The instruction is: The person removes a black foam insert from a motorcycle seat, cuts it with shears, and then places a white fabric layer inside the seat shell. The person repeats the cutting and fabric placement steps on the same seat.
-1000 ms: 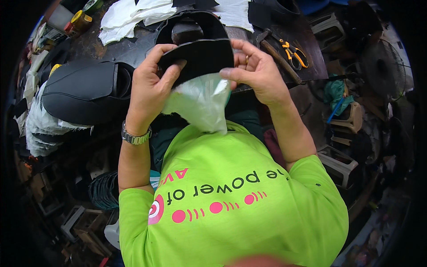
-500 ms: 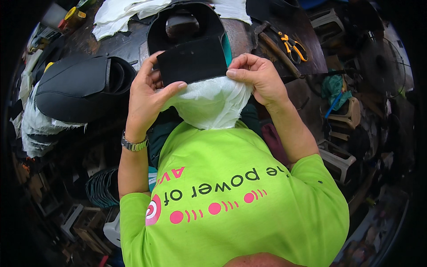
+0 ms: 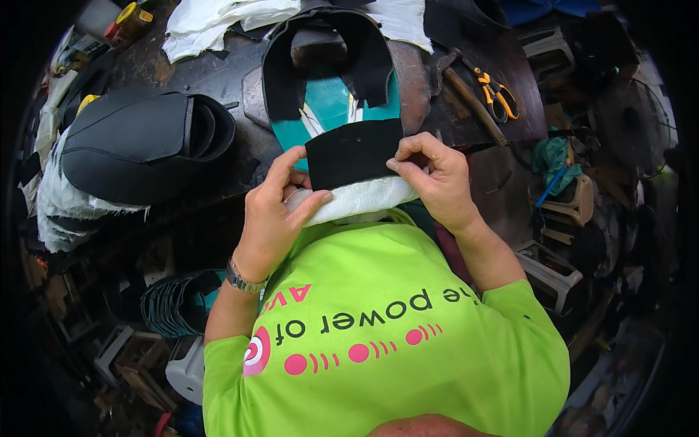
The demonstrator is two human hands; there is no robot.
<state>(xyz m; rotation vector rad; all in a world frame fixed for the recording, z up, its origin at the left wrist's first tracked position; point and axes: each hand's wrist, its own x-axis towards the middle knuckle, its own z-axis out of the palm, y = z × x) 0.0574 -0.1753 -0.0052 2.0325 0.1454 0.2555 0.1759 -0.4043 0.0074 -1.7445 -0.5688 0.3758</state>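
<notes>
A black, stiff-looking panel [image 3: 354, 153] is stretched between my two hands, its top edge slightly curved. My left hand [image 3: 273, 207] grips its left end, thumb toward me along the lower edge and fingers behind. At the right end my right hand [image 3: 437, 182] pinches the edge between thumb and bent fingers. A white cloth [image 3: 364, 198] lies close below the panel's lower edge, against my lime green shirt. Just beyond the panel stands a rounded piece with a curved black wall [image 3: 280, 80] and a teal base [image 3: 331, 102], two pale strips showing on it.
To the left, a black rounded padded piece [image 3: 124, 153] sits at the table edge over frayed white cloth [image 3: 62, 211]. A hammer [image 3: 473, 105] and orange-handled pliers [image 3: 497, 95] lie on the right. White cloths [image 3: 211, 25] cover the far side; stools [image 3: 550, 273] stand below.
My hands brought the panel toward me, away from the rounded piece, exposing its teal base. The white cloth, hanging down before, now shows as a narrow band below the panel.
</notes>
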